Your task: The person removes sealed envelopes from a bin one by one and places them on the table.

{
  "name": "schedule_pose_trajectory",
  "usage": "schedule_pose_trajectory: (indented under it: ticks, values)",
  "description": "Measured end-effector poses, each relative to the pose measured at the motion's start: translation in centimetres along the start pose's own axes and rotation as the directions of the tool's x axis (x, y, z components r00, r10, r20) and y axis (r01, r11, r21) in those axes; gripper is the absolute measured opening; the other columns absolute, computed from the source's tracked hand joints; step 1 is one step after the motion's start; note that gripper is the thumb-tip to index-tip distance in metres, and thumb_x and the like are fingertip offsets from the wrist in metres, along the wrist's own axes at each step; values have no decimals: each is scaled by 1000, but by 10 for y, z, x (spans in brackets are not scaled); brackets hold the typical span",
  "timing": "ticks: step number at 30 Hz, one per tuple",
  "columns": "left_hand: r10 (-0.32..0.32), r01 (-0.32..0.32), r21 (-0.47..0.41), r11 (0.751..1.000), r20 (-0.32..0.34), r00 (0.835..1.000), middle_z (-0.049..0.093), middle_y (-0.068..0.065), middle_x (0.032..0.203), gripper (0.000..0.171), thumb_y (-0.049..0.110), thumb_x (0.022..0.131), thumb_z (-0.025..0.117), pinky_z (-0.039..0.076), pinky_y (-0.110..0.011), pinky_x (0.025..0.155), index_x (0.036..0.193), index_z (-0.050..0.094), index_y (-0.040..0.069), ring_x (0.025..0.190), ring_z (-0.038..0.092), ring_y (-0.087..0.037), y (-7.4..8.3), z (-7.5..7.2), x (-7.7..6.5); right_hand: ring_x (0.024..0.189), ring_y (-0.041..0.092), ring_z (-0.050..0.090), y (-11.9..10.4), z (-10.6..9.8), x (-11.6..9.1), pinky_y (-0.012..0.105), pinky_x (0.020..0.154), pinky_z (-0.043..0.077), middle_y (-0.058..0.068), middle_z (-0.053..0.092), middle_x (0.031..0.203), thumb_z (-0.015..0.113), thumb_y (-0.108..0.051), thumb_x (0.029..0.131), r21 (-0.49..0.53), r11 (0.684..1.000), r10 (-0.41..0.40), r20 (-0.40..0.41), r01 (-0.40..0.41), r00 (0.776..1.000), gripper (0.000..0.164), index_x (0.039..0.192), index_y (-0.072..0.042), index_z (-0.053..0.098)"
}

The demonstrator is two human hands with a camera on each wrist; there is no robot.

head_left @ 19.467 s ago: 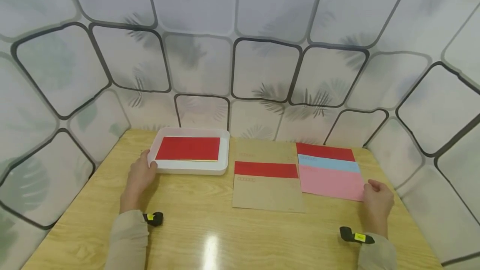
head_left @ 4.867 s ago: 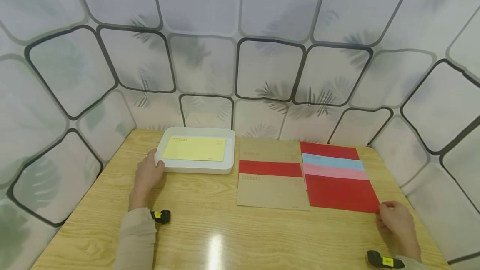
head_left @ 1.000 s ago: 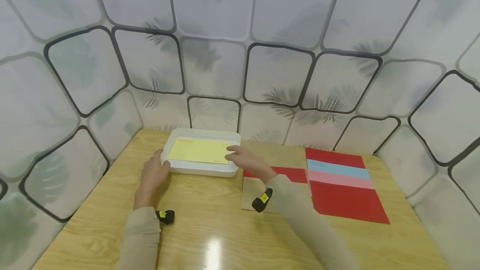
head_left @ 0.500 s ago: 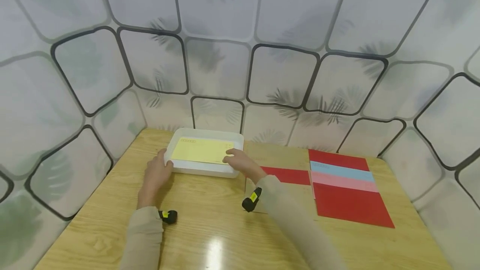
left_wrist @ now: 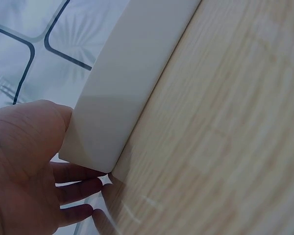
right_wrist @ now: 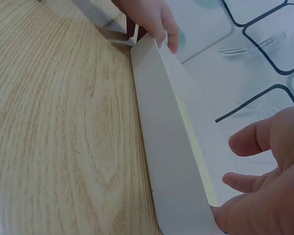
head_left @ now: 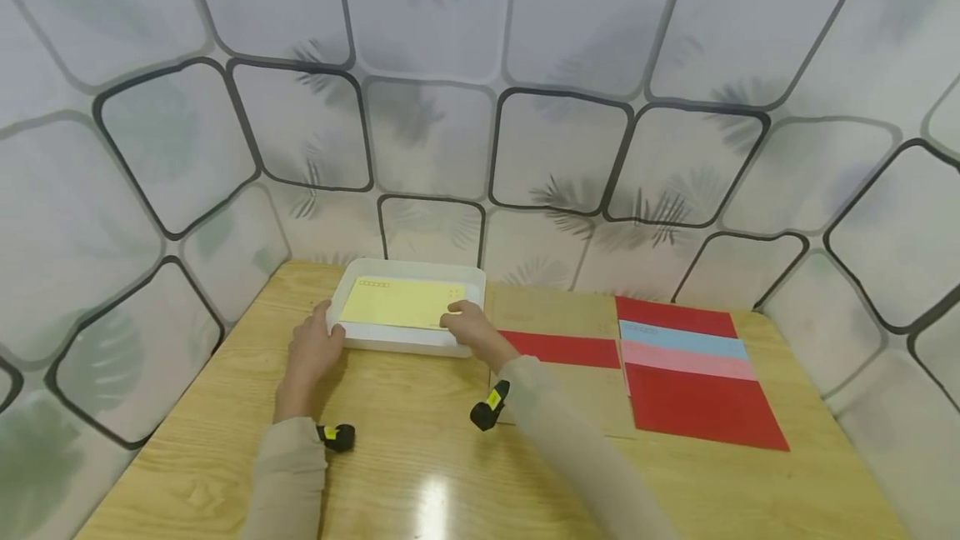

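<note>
A white tray [head_left: 397,340] stands at the table's back left with a yellow envelope [head_left: 401,302] lying face up in it. My left hand [head_left: 311,348] grips the tray's front left corner, thumb at the rim and fingers around the outer side. In the left wrist view the tray's wall [left_wrist: 117,88] sits against that thumb. My right hand [head_left: 480,333] reaches over the tray's right end, fingertips at the envelope's front right corner. In the right wrist view the right hand [right_wrist: 274,166] has its fingers spread apart, and one fingertip is right at the envelope's edge [right_wrist: 210,196].
Overlapping envelopes lie in two columns to the tray's right. One has brown envelopes [head_left: 577,402] with a red envelope [head_left: 562,348] between. The other runs red, light blue [head_left: 682,338], pink [head_left: 690,359], then red [head_left: 705,407]. A patterned wall [head_left: 555,148] rises behind the table [head_left: 405,423].
The tray's top red envelope gave way to the yellow one; a red one now fronts the right column. My right hand came from that column to the tray and lately shifted slightly left.
</note>
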State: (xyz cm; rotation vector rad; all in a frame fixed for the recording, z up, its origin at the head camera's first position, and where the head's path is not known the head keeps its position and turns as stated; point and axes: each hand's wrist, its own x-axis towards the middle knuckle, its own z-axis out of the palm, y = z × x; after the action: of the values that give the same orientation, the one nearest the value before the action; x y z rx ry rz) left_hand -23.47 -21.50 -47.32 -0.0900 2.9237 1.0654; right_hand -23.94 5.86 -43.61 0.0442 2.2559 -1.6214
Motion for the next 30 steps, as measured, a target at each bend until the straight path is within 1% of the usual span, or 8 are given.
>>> schedule_pose_trajectory:
  ticks: [5,8,12,16,19,22,26,30]
  values:
    - [-3,3,-1,1000,3,1000,31,-36,152,63,19,100,35,26,-70,106,155,17,-4,133,31,-57,1,-1,-1,125,50,51,2,2,1,53,104,45,25,43,146,54,-10,91,89,996,4,-71,3,997,55,143,5,44]
    - [-3,3,-1,1000,6,1000,30,-36,152,63,20,100,35,25,-71,106,155,16,-4,133,31,-58,0,-1,-1,123,48,53,2,5,3,49,102,48,24,43,147,55,-7,90,147,989,15,-122,3,992,54,141,5,47]
    - [3,-3,-4,1000,6,1000,30,-35,152,63,20,100,34,25,-71,106,155,16,-5,134,30,-58,0,0,-1,119,39,57,4,6,7,43,96,53,23,49,142,54,-4,88,184,983,20,-174,13,985,50,138,6,51]
    - [6,-6,-11,1000,1,1000,31,-36,151,63,20,100,35,25,-70,107,155,16,-5,134,30,-57,1,-1,-1,98,26,64,7,3,11,33,83,57,21,63,123,54,-1,86,192,981,11,-220,32,975,46,131,9,58]
    - [8,-9,-16,1000,-2,1000,32,-36,151,63,20,100,34,25,-70,107,155,16,-5,134,30,-57,2,-1,-1,78,16,63,8,2,13,25,72,57,19,68,106,56,1,87,236,971,15,-234,42,972,42,128,10,59]
    - [11,-11,-19,1000,-2,1000,32,-37,150,63,21,100,34,25,-70,107,155,17,-5,134,30,-57,0,-1,0,66,10,63,9,1,13,21,63,56,19,70,96,59,1,89,298,953,14,-242,60,970,41,129,11,56]
    - [9,-9,-16,1000,5,1000,31,-37,150,63,21,101,34,24,-71,107,155,15,-5,133,30,-58,-1,0,0,60,10,66,8,2,12,22,59,58,22,73,91,61,4,90,362,930,29,-249,65,968,46,133,15,50]
    - [1,-1,-12,1000,6,1000,30,-37,151,63,22,101,33,24,-71,108,155,15,-4,134,29,-57,-2,0,1,61,13,70,7,2,11,24,60,59,22,73,88,60,4,92,371,928,62,-228,28,972,37,126,17,55]
